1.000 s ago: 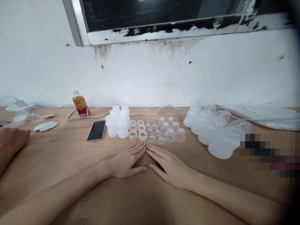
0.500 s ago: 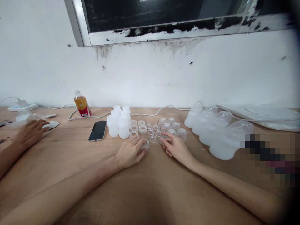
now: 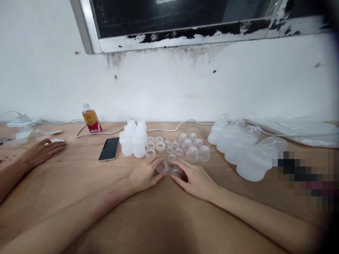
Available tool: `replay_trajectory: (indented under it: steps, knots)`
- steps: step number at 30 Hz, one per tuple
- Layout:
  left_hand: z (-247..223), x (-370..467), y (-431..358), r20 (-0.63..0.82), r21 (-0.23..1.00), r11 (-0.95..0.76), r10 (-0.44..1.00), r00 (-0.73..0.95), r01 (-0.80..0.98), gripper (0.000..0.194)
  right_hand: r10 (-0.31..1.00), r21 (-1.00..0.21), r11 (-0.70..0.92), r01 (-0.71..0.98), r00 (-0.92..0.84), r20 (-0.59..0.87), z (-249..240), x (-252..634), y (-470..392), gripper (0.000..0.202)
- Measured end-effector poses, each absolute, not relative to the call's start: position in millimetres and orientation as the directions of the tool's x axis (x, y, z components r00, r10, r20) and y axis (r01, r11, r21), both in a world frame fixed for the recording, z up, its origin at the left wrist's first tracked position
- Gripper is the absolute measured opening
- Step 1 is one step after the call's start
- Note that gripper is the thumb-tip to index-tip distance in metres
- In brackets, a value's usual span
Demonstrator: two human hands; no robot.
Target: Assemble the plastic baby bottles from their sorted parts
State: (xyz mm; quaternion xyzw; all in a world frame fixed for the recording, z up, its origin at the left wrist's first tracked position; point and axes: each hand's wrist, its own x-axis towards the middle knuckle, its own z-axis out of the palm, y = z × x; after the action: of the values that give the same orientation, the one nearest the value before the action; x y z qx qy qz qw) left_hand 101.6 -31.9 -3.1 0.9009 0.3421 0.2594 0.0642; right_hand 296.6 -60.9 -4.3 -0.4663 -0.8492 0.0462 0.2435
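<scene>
My left hand [image 3: 145, 173] is closed around a clear collar ring [image 3: 163, 167], fingers behind it and thumb in front. Just to its right, my right hand [image 3: 200, 180] grips a clear bottle nipple [image 3: 175, 172] between thumb and fingers. Ring and nipple are close together, low over the tabletop. Beyond my hands stand several translucent collar rings [image 3: 160, 146], several loose nipples [image 3: 169, 149] and several clear domed caps [image 3: 192, 153], in small rows. A cluster of white bottle bodies [image 3: 139, 151] stands behind the rings on the left.
Capped white bottles [image 3: 250, 171] stand in a row at right, before a plastic bag [image 3: 304, 132]. A phone [image 3: 108, 149] and a drink bottle [image 3: 91, 119] are at left. Another person's hand [image 3: 43, 153] rests at far left. A white cable [image 3: 169, 130] runs along the wall.
My right hand has drawn a nipple from the group toward me, beside the ring. My left hand's fingers have spread around the ring. The other person's hand has shifted.
</scene>
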Motion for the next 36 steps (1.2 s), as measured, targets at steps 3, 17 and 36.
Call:
replay_trajectory:
  steps: [3,17,36]
  knots:
    - [0.5,101.1,-32.4,0.435,0.348,-0.748,0.663,0.61,0.565,0.038,0.82,-0.216,0.543,0.811,-0.459,0.342,-6.7,298.4,-60.2,0.029]
    - [-6.0,100.6,-27.3,0.447,0.504,-0.673,0.739,0.503,0.541,0.034,0.824,-0.498,0.548,0.672,-0.331,0.459,-10.4,302.7,-52.8,0.03]
    - [-13.1,100.5,-20.4,0.518,0.513,-0.698,0.716,0.467,0.501,0.038,0.787,-0.522,0.595,0.612,-0.309,0.534,-7.7,303.1,-51.6,0.034]
